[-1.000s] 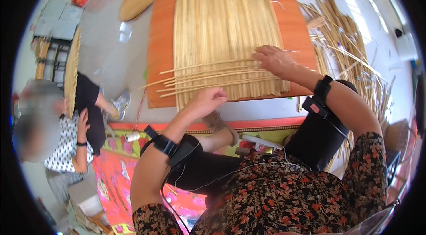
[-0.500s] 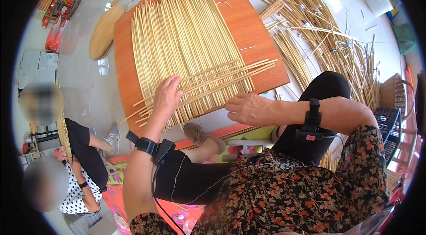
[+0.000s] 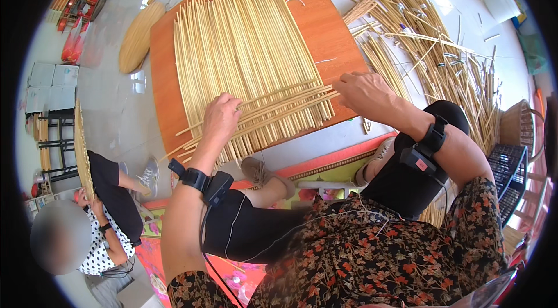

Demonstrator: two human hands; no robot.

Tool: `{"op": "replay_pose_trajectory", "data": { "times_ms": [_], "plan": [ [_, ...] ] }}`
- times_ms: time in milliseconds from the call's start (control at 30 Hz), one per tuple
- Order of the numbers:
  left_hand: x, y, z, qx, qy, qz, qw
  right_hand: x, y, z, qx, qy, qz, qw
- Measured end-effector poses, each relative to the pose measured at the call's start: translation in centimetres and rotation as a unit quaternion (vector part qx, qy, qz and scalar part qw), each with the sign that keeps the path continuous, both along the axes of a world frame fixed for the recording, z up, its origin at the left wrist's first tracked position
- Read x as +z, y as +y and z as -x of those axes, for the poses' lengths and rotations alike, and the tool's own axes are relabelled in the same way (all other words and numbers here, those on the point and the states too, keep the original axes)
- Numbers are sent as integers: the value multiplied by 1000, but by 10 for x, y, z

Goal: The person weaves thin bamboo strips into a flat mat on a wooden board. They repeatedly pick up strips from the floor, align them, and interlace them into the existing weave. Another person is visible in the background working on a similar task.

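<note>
Long pale plant stalks (image 3: 250,46) lie side by side as a flat mat on an orange-brown wooden board (image 3: 325,29). A few crosswise stalks (image 3: 279,108) run over and through the mat's near end, their left tips sticking out past its edge. My left hand (image 3: 222,117) bends over these crosswise stalks near the left, fingers closed about them; its fingertips are partly hidden. At the right ends of the crosswise stalks, my right hand (image 3: 363,92) has its fingers curled together on the tips. What lies inside its grip is mostly covered.
Bundles of loose stalks (image 3: 418,29) cover the floor on the right. A woven basket (image 3: 517,125) and a dark crate (image 3: 507,177) stand at far right. Another person (image 3: 107,238) sits at lower left holding a woven panel (image 3: 83,154). A flat oval woven piece (image 3: 139,38) lies left of the board.
My right hand has moved up and to the right, from beside the mat's near edge to the crosswise stalks' right ends. My left hand stays nearly in place.
</note>
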State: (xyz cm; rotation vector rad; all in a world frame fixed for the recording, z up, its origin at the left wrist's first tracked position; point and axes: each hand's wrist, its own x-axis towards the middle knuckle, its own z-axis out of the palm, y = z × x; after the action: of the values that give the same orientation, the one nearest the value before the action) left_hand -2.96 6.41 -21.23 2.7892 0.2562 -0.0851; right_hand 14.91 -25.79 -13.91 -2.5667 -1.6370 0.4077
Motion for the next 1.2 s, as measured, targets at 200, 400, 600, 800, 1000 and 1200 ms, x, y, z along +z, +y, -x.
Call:
{"op": "replay_pose_trajectory", "data": {
  "times_ms": [200, 400, 600, 800, 1000, 1200],
  "plan": [
    [4, -2, -5, -5, 22, 30, 999, 2, -7, 6, 31, 3, -15, 999],
    [-10, -8, -4, -18, 22, -34, 999, 8, 1, 18, 15, 38, -26, 999],
    [-13, -12, 7, -20, -27, -50, 998, 7, 16, 30, 54, 37, -64, 996],
    [-10, -18, -1, -30, 15, -39, 999, 11, 23, 35, 56, 28, -27, 998],
    [-13, -34, -19, -53, -13, -21, 998, -3, 19, 28, 68, 39, -44, 996],
    [-11, -44, -30, -62, -46, 43, 996, -14, 6, 7, 44, -2, -18, 999]
  ]
}}
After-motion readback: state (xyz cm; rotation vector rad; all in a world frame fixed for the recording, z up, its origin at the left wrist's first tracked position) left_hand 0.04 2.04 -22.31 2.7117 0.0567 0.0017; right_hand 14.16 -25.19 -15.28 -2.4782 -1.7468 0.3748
